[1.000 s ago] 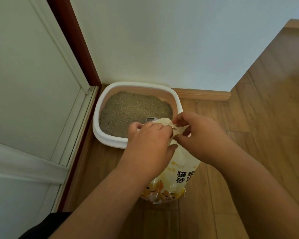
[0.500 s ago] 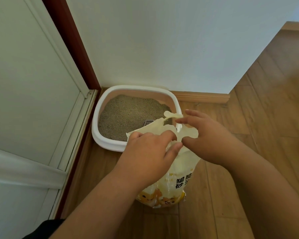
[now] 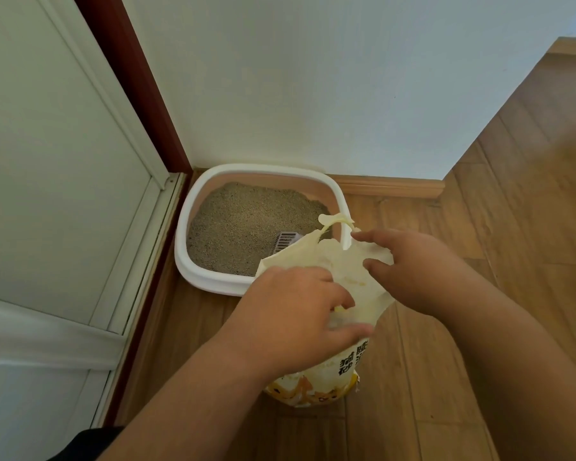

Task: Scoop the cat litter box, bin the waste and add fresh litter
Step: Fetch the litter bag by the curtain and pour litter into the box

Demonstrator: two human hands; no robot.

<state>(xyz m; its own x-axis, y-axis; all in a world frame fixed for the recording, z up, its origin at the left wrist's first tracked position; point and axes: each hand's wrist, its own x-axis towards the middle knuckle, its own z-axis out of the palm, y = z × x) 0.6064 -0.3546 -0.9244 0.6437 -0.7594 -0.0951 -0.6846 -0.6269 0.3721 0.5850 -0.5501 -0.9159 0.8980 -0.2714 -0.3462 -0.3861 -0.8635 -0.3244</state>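
A white-rimmed litter box [image 3: 200, 277] with pinkish inner walls sits in the corner on the wood floor, filled with grey-brown litter [image 3: 243, 224]. A grey slotted scoop [image 3: 285, 243] lies in the litter near the box's front right. Just in front of the box stands a pale yellow litter bag [image 3: 350, 271] with orange cat pictures low down. My left hand [image 3: 293, 314] grips the bag's upper left side. My right hand [image 3: 413, 264] pinches the torn top flap on the right. A thin torn strip sticks up from the bag's top.
A white wall [image 3: 313, 94] runs behind the box, with a wooden skirting board [image 3: 393, 188] at its foot. A white door [image 3: 47, 161] with a dark red frame stands on the left. Wood floor [image 3: 512, 194] stretches to the right.
The bag's top has been pulled apart: the crumpled mouth now spreads wider, the right hand has drawn its flap to the right, and the left hand has slid lower on the bag.
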